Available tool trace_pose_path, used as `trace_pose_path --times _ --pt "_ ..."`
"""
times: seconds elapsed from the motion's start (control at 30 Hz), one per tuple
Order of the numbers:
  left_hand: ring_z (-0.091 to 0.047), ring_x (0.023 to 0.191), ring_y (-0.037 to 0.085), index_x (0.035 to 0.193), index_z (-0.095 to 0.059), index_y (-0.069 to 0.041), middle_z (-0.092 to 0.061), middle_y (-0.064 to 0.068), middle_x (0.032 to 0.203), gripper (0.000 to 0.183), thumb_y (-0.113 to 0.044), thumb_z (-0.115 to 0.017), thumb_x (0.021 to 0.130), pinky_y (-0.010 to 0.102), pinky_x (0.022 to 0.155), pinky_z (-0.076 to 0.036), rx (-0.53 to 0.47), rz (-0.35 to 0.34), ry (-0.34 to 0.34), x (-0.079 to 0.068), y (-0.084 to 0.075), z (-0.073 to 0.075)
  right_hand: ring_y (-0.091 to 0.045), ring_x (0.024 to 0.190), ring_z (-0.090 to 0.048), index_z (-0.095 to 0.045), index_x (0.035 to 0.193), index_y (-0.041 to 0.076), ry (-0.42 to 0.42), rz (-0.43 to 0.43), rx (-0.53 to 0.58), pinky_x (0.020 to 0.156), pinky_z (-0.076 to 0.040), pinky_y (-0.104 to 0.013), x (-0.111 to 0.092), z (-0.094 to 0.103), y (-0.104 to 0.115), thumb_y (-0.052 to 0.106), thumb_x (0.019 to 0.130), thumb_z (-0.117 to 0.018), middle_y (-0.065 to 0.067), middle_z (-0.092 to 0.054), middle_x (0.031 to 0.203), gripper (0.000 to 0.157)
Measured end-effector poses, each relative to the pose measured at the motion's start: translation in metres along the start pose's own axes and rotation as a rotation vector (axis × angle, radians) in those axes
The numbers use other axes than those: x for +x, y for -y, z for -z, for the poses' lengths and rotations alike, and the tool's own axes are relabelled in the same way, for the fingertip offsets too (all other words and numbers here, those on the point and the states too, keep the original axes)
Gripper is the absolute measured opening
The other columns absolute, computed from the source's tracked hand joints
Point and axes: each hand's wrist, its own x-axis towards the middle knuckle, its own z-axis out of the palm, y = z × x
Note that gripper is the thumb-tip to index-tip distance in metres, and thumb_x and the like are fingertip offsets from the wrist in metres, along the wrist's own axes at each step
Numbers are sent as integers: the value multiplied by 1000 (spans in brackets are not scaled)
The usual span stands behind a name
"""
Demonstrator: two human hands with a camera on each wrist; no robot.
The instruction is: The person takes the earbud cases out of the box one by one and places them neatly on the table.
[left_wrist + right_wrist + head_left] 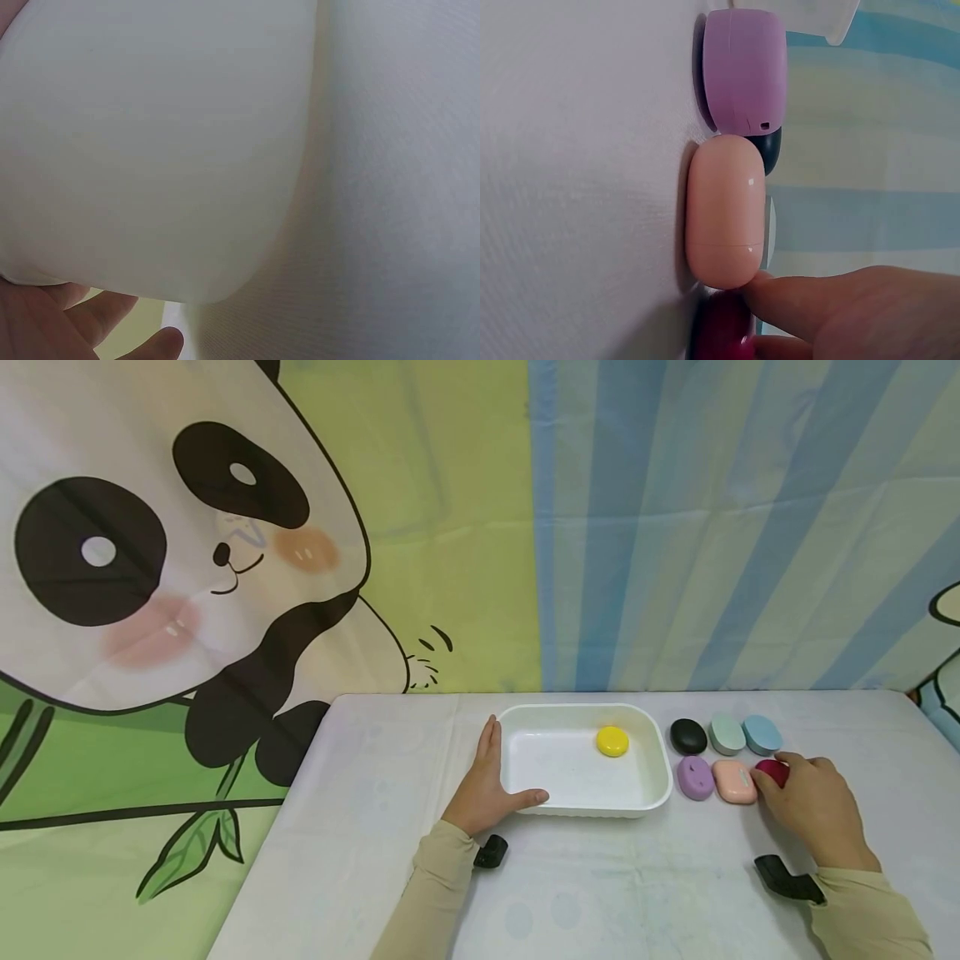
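Observation:
My left hand (483,792) rests at the left end of a white plastic tray (577,806), its fingers straight along the end wall and the thumb over the near rim. In the left wrist view the tray's outer wall (157,150) fills much of the picture, fingers (105,315) beyond its corner. A round yellow case (612,741) lies inside the tray. To the right, my right hand (817,806) pinches a dark red case (772,771), mostly covered by the fingers. Beside it sits a pink earbud case (734,782), seam showing in the right wrist view.
Left of the pink case is a purple earbud case (695,777). Behind stand a black case (688,737), a pale green case (727,733) and a light blue case (762,735). A white cloth covers the table (600,893); a printed panda curtain (450,527) hangs behind.

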Motion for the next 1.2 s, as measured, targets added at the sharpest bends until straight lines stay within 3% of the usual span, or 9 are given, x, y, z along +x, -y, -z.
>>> trace_pose_path --times 0.4,0.57,0.73,1.2 --pt "-20 151 25 162 5 -14 6 2 170 136 -70 -80 71 46 114 -35 0 4 -2 -1 0 1 -64 97 -46 -55 116 -20 -117 59 41 77 -45 -71 -2 8 22 18 88 -72 -49 -49 109 50" --pt "-19 151 25 162 5 -14 6 0 169 136 -69 -80 71 46 115 -34 -6 6 0 -1 1 0 -62 101 -47 -59 117 -17 -205 141 118 81 -41 -72 -2 11 38 14 87 -72 -47 -52 109 45" --pt "-17 152 24 162 5 -14 6 2 170 137 -71 -79 71 45 115 -33 4 4 -1 0 2 0 -59 99 -50 -63 113 -15 -310 235 193 78 -41 -71 0 12 55 10 84 -71 -45 -56 107 40" --pt "-16 152 23 162 5 -13 8 -2 169 135 -69 -79 72 45 116 -32 -2 -1 4 0 2 -1 -55 106 -50 -62 119 -12 -256 269 214 83 -43 -70 3 9 92 9 88 -73 -40 -54 115 40"
